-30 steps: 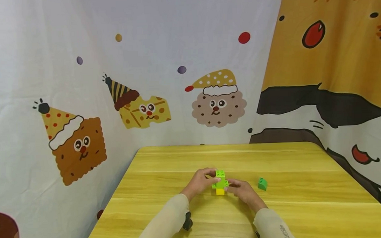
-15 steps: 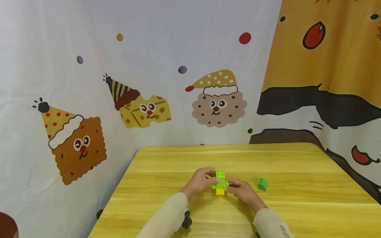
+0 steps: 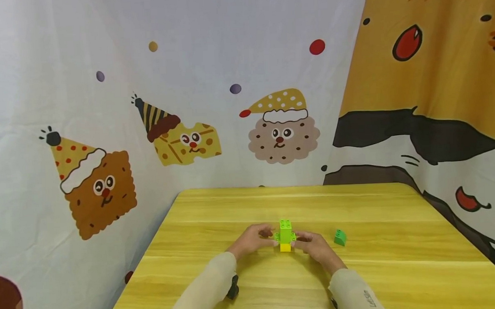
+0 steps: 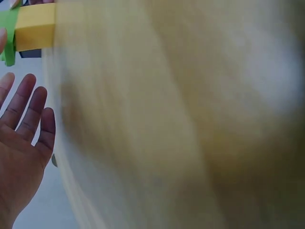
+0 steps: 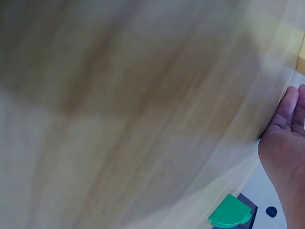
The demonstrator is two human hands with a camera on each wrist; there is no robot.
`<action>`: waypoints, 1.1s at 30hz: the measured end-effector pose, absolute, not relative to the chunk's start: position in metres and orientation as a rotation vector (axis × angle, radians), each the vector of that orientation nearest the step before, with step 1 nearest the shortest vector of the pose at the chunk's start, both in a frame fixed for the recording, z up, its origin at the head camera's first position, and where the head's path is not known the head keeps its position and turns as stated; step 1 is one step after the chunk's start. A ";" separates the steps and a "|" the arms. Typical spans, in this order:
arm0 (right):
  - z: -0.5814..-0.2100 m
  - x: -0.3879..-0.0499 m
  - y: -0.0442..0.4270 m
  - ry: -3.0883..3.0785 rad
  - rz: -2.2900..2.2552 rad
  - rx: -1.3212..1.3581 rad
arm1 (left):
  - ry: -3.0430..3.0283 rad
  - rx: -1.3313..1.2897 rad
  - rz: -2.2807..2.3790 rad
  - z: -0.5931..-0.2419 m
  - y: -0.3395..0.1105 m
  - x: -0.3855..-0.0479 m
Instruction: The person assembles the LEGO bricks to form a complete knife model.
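A small stack of building blocks stands upright on the table, with bright green blocks (image 3: 285, 234) over a yellow block (image 3: 285, 247). Studded green pieces stick out at its left and right sides. My right hand (image 3: 316, 246) pinches the right-hand piece between thumb and forefinger. On the other side, my left hand (image 3: 251, 240) is beside the stack, its thumb tip close to the left-hand piece; whether it touches is unclear. In the left wrist view, the fingers of that hand (image 4: 24, 138) are spread and fairly straight, below the yellow block (image 4: 35, 27).
A darker green block with a sloped side (image 3: 340, 237) lies on the wooden table (image 3: 216, 205), right of my right hand; the right wrist view shows this green block (image 5: 231, 212) too. A cloth with cartoon prints (image 3: 211, 46) hangs behind the table.
My left hand has let go of the upper green block and moved slightly left and down, uncovering the stack's front and left-hand piece. My right hand stays at the right side.
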State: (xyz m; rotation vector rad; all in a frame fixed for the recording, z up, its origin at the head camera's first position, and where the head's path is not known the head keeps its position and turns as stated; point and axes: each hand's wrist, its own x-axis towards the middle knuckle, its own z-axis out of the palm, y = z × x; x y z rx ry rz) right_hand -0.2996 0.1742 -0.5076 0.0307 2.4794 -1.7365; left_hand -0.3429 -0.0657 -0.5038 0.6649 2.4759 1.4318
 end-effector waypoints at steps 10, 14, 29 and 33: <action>-0.506 -0.299 0.174 2.474 -1.721 0.041 | 2.478 0.634 1.445 -0.506 -0.064 -0.339; -0.506 -0.300 0.174 2.478 -1.721 0.031 | 2.475 0.616 1.439 -0.506 -0.063 -0.339; -0.490 -0.299 0.183 2.477 -1.773 0.003 | 2.459 0.572 1.453 -0.503 -0.061 -0.338; -0.477 -0.301 0.197 2.554 -1.768 -0.037 | 2.460 0.575 1.450 -0.503 -0.061 -0.338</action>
